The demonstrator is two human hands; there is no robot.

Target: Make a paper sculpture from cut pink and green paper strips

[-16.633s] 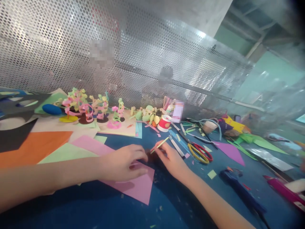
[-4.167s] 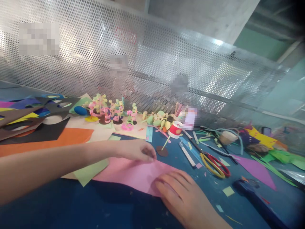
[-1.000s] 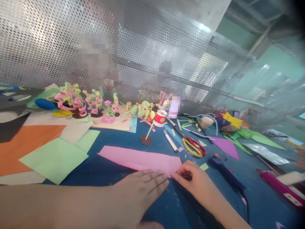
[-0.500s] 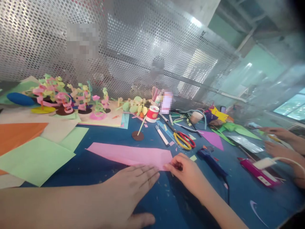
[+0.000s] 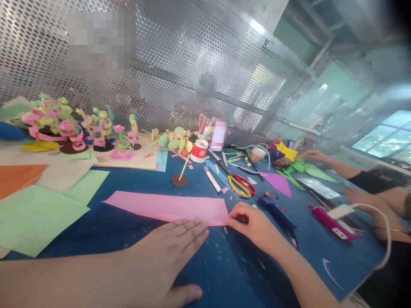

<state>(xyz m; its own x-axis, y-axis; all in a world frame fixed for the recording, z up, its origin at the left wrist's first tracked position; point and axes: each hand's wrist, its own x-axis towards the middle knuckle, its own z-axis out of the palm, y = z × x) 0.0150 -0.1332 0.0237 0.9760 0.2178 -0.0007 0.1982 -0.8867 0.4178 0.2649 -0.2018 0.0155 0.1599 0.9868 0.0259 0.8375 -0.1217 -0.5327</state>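
A long pink sheet of paper lies on the blue tabletop, its near edge toward me. My left hand rests flat on that near edge, fingers stretched out and thumb apart. At the sheet's right near corner, my right hand pinches the paper between thumb and fingertips. Beyond the sheet stands a brown paper disc with a thin pale stick rising from it. Scissors with yellow and red handles lie past my right hand, and a dark blue glue gun lies to its right.
Green paper sheets and an orange sheet are at the left. Curled paper models line the back by the perforated metal screen. A red-and-white cup, a marker and a magenta power strip are around. Another person's hands are at right.
The view has shifted slightly, so things sit further left. My hands keep their places on the pink paper. At the right, the other person's hands have moved apart.
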